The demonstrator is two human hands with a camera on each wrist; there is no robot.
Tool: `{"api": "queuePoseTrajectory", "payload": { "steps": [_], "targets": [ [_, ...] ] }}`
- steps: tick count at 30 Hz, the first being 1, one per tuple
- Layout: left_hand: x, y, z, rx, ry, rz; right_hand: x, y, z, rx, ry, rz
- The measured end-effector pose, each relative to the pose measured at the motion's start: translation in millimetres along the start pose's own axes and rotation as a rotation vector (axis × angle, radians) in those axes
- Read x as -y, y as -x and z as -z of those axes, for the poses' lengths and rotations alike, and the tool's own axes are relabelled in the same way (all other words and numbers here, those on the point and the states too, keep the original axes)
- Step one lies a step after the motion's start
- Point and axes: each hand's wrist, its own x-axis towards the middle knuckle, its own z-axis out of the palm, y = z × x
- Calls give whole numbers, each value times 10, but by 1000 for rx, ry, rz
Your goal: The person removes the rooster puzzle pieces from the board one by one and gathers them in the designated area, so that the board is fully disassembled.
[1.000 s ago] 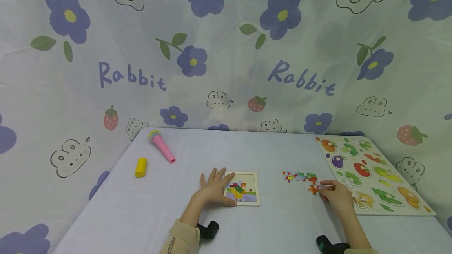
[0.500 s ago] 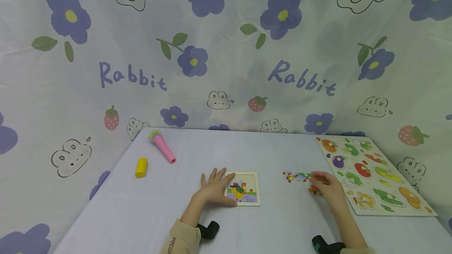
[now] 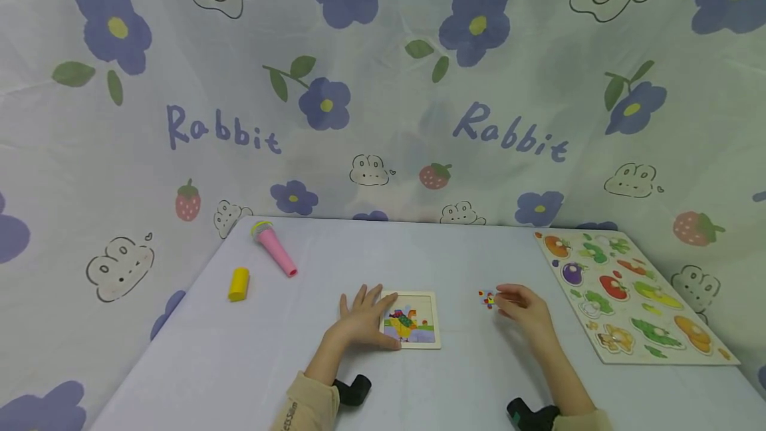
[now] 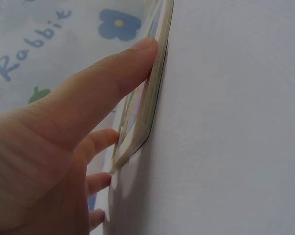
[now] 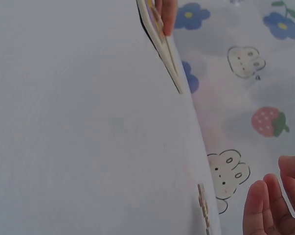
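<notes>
My left hand (image 3: pixel 362 321) rests spread on the left side of a small wooden jigsaw tray (image 3: pixel 437 321). Its index finger lies by the tray's upper-left corner; in the left wrist view the straight thumb (image 4: pixel 108 83) presses on the near rim. Part of a colourful picture fills the tray. To the right, my right hand (image 3: pixel 526 314) hovers over a row of loose jigsaw pieces, its fingertips close to the leftmost piece (image 3: pixel 487 298). In the right wrist view a gap shows between thumb and fingers, beside the row of pieces (image 5: pixel 204 208). The hand hides the other pieces in the head view.
A vegetable puzzle board (image 3: pixel 640 304) lies along the right table edge. At the left are a pink toy microphone (image 3: pixel 275 251) and a yellow cylinder-like block (image 3: pixel 239 284). A printed curtain (image 3: pixel 389 125) hangs behind the white table (image 3: pixel 365 251).
My right hand has moved left along the row of jigsaw pieces, from the lower right piece towards the leftmost one. My left hand stays on the tray.
</notes>
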Motion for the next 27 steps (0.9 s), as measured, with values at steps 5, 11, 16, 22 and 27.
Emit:
{"api": "queuePoseTrajectory", "payload": {
  "steps": [5,11,16,22,27],
  "targets": [
    [4,1,1,2,-5,3,28,-10,-129,39,-39,15],
    [3,8,11,2,-5,7,59,-31,-279,61,-62,8],
    [3,-1,16,3,-8,8,86,-46,-409,70,-54,-2],
    [11,-7,5,-1,-16,-3,101,-41,-539,96,-58,9],
    [14,1,2,-9,8,-6,104,-27,-625,109,-85,6]
  ]
}}
